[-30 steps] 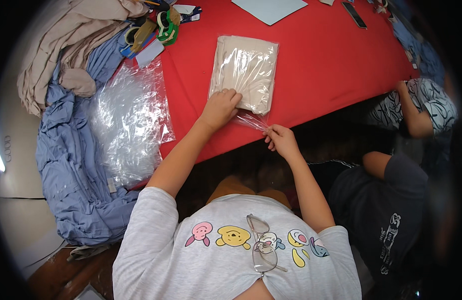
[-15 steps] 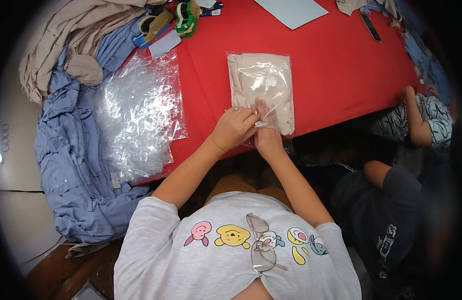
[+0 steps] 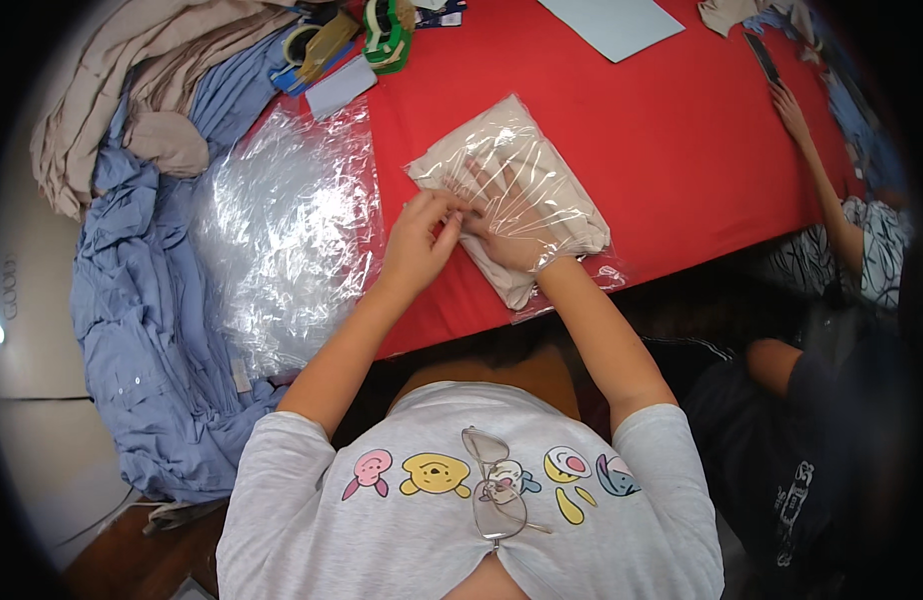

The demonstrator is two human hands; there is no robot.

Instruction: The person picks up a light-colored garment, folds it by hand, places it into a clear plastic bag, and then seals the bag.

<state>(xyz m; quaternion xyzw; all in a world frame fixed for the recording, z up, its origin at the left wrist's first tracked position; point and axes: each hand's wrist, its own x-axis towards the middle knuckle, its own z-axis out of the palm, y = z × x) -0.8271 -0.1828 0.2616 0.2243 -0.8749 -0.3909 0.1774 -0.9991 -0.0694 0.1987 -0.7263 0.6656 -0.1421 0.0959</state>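
Note:
A folded beige garment (image 3: 572, 200) lies inside a clear plastic bag (image 3: 517, 118), set at a slant near the front edge of the red table. My right hand (image 3: 512, 232) is inside the bag, beneath the film, its fingers stretched flat over the cloth toward the upper left. Creases in the plastic run across its back. At the bag's left side my left hand (image 3: 424, 238) has its fingertips pinched together on the film, close to my right thumb.
Clear bags (image 3: 292, 240) lie piled to the left, beside heaped blue garments (image 3: 147, 330) and beige cloth (image 3: 167, 145). Tape dispensers (image 3: 387, 40) and white paper (image 3: 617, 25) lie farther back. At right, another person's hand (image 3: 790, 108) touches a phone (image 3: 762, 58).
The bagged garment has turned counterclockwise, from nearly straight to slanted. My left hand has moved left along the bag. Another person's hand has reached the phone.

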